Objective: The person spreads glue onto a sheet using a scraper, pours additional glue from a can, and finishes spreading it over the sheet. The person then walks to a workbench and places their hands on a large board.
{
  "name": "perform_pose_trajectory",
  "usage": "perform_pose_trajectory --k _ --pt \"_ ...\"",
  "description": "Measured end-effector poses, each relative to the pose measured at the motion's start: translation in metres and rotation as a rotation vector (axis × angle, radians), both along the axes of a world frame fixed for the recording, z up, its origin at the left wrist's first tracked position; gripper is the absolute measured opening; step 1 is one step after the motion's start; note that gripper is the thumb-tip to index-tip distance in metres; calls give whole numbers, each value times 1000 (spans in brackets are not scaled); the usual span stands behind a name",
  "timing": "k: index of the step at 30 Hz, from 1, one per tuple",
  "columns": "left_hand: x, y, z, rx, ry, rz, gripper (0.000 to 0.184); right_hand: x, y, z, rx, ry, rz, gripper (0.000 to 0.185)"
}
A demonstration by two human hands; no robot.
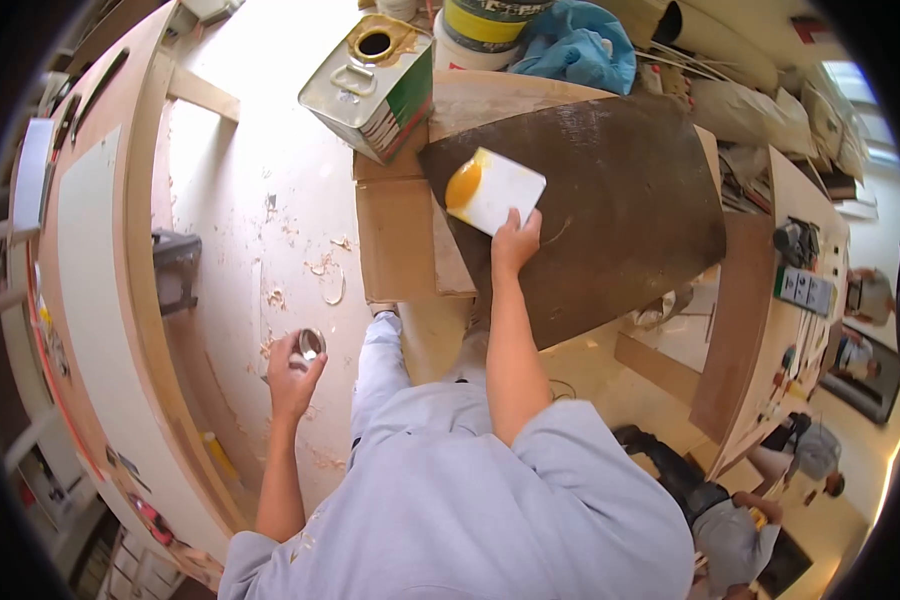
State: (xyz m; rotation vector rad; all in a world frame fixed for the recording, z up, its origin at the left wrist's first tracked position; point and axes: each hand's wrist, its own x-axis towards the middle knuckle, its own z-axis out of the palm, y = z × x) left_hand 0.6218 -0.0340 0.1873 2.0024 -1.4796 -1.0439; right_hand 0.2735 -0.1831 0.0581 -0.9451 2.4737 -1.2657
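My right hand [516,243] grips a white square board [500,195] by its near edge. A pool of amber, glue-like liquid [463,187] lies on the board's left corner. Beneath it spreads a dark brown sheet [610,200] on cardboard. In my left hand [292,375], lower and to the left, is a small round cap-like piece [311,344] with a shiny rim, held between thumb and fingers. Beyond both hands a rectangular metal can [365,90] stands on the cardboard box [395,240], its round mouth uncovered and ringed with amber residue.
Wood shavings [325,275] litter the floor. A long wooden bench [100,270] runs along my left. Behind the can are buckets [485,25] and a blue plastic bag [580,50]. Another workbench [780,300] stands at right, with several people [730,535] near it.
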Motion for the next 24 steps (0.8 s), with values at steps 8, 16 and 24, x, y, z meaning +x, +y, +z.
perform_pose_trajectory --k 8,16,24 --pt "21 -89 17 -161 37 -309 53 -61 -9 80 -681 -654 324 17" --pt "-47 -161 95 -456 53 -517 57 -95 -16 287 -995 -636 548 29" --pt "-93 -213 159 -547 48 -631 55 -112 -32 412 -990 -626 689 32"
